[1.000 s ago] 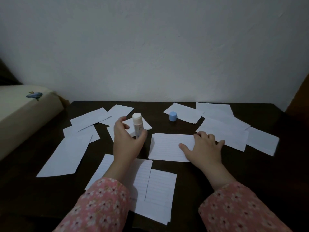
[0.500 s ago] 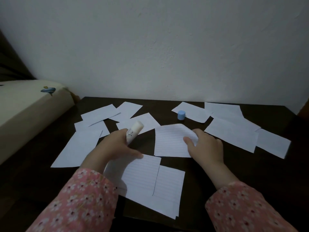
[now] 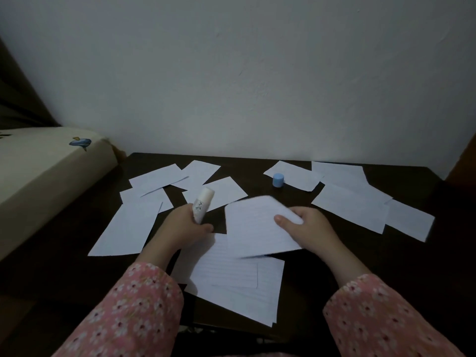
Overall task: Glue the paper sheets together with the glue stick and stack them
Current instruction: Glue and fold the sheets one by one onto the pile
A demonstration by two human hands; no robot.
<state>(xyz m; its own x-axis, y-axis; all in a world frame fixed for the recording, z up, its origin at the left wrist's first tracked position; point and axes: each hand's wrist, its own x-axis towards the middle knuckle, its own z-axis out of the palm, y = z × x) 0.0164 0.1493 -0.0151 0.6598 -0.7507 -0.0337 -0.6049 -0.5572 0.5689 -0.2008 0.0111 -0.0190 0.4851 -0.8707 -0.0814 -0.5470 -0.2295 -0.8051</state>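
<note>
Loose sheets (image 3: 123, 228): scattered left on the dark bench (image 3: 401, 258); thin, light, prone to slide.
Glue stick (image 3: 202, 205): uncapped, tilted, gripped low on the barrel by curled left hand (image 3: 184, 228) fingers; rigid, likely easy to hold mid-barrel.
Held sheet (image 3: 257, 228): lifted at centre above the near stack (image 3: 239, 284); limp, bending; best pinched at an edge.
Right hand (image 3: 309, 228): pinching the sheet's right edge, thumb on top.
Blue cap (image 3: 278, 180): standing far right of centre.

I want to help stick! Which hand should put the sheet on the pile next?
The right hand. It already pinches the lifted white lined paper sheet just above the white paper pile. The left hand is busy gripping the white glue stick.
</note>
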